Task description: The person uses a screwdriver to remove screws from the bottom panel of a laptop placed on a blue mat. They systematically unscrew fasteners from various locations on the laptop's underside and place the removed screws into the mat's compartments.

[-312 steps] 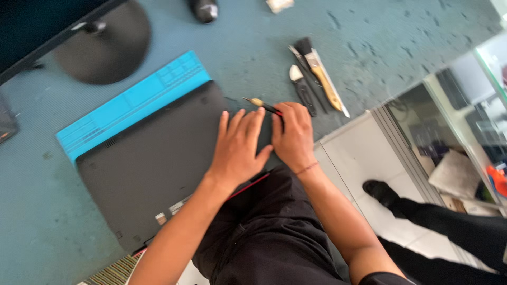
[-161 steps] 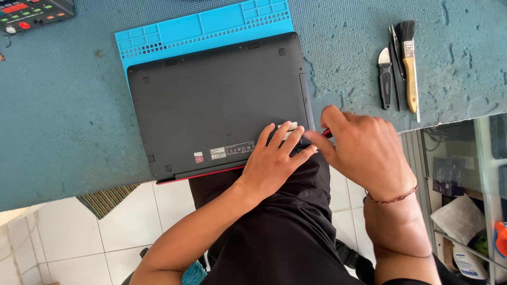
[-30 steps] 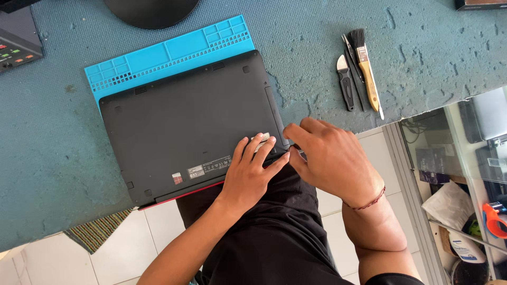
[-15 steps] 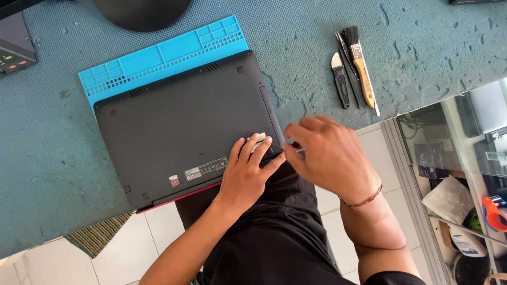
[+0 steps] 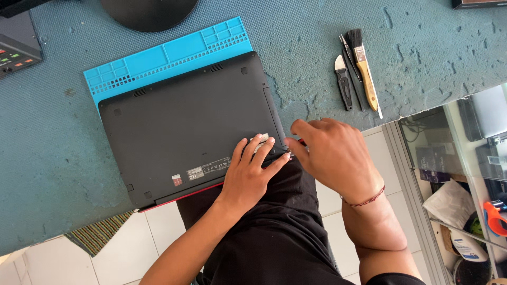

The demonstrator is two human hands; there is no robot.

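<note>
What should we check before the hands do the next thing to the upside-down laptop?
1. Laptop lying bottom-up on the blue mat: ok.
2. Left hand pressing flat on the laptop's near corner: ok.
3. Right hand at that corner's edge: ok.
4. What the right hand pinches: cannot tell.
5. Brush and black-handled tool lying within reach on the table: ok.
6. Laptop's near edge fully on the table: not ok, it overhangs.

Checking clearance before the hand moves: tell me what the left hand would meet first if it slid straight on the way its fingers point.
The left hand points up and right across the upturned laptop. Past the laptop's right edge, bare worktop comes first, then probably the black-handled tool beside the brush.
</note>
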